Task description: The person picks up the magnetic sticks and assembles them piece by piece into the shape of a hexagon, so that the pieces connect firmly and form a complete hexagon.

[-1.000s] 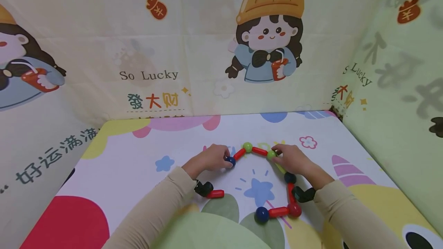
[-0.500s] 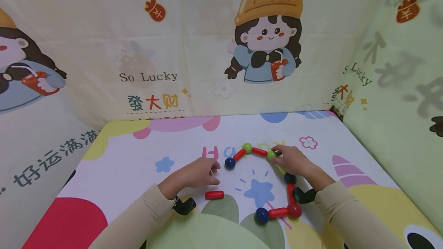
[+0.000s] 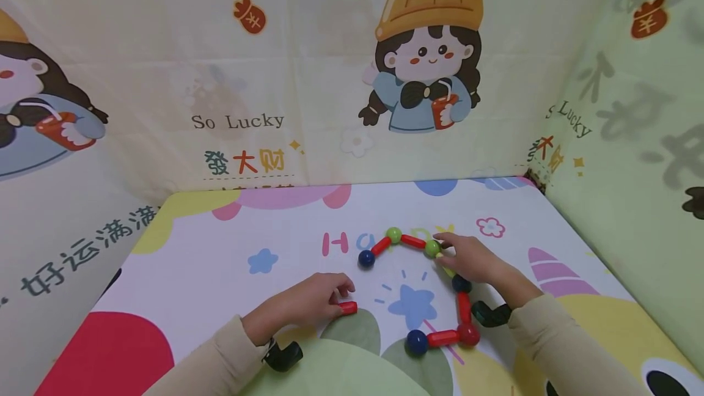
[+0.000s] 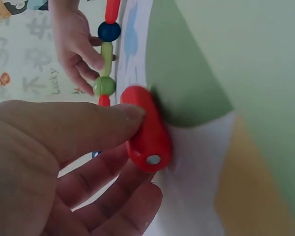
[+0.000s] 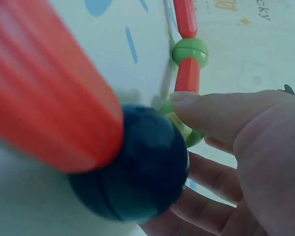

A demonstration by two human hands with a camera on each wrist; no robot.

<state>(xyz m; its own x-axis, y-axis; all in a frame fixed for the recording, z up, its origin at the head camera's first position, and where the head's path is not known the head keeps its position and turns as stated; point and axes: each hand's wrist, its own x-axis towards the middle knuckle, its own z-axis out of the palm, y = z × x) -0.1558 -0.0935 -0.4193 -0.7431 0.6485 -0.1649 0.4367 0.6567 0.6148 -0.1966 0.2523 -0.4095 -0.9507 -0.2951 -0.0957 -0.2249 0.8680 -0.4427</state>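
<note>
A short red magnetic rod (image 4: 150, 132), silvery at its end, is pinched by my left hand (image 3: 308, 299); in the left wrist view the thumb lies across it with fingers behind. My right hand (image 3: 473, 258) holds a green ball (image 3: 432, 249) in a chain of magnetic rods and balls, thumb tip on it in the right wrist view. From there a red rod (image 3: 412, 241), another green ball (image 3: 393, 235), a red rod (image 3: 381, 246) and a dark blue ball (image 3: 366, 258) run left. A yellow-green rod (image 4: 106, 59), partly hidden by that hand, leads to another dark blue ball (image 3: 461, 284).
Nearer me the chain continues through a red rod (image 3: 464, 306), a red ball (image 3: 469, 334) and a red rod (image 3: 443, 338), ending at a dark blue ball (image 3: 417, 342). A printed cloth (image 3: 308, 225) covers the table, with patterned cloth walls behind and at the sides.
My left hand has let go of the dark blue ball at the chain's left end, moved back toward me and taken the loose red rod. My right hand stays at the green ball.
</note>
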